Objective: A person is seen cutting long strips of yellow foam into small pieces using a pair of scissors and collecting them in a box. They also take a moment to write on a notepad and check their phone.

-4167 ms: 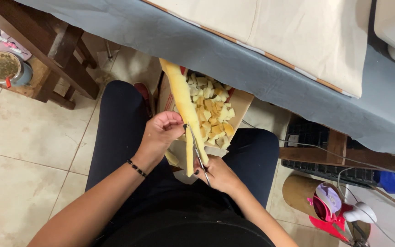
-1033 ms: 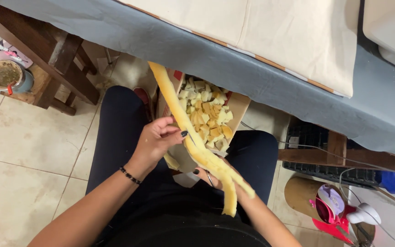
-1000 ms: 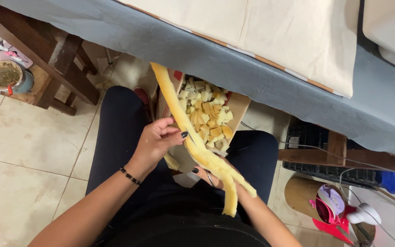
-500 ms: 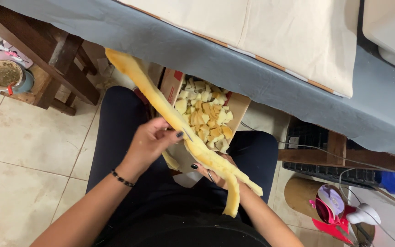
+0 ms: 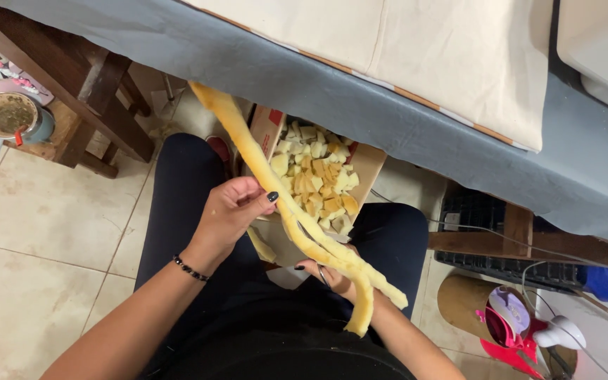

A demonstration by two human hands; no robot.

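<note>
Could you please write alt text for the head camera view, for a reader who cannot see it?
A seated person's left hand and right hand hold a long yellow foam strip, split lengthwise at its near end, over a cardboard box of yellow foam chunks beside a grey-covered table.

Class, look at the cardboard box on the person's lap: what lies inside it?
The box holds a heap of pale yellow foam chunks. The long foam strip crosses its left side, and the heap hides the bottom.

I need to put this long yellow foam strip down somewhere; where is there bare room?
Bare tan floor tiles lie between the left thigh and the dark wooden stool. The cardboard box of yellow foam cubes is full. Right of the legs is crowded with cables and a brown cardboard roll.
</note>
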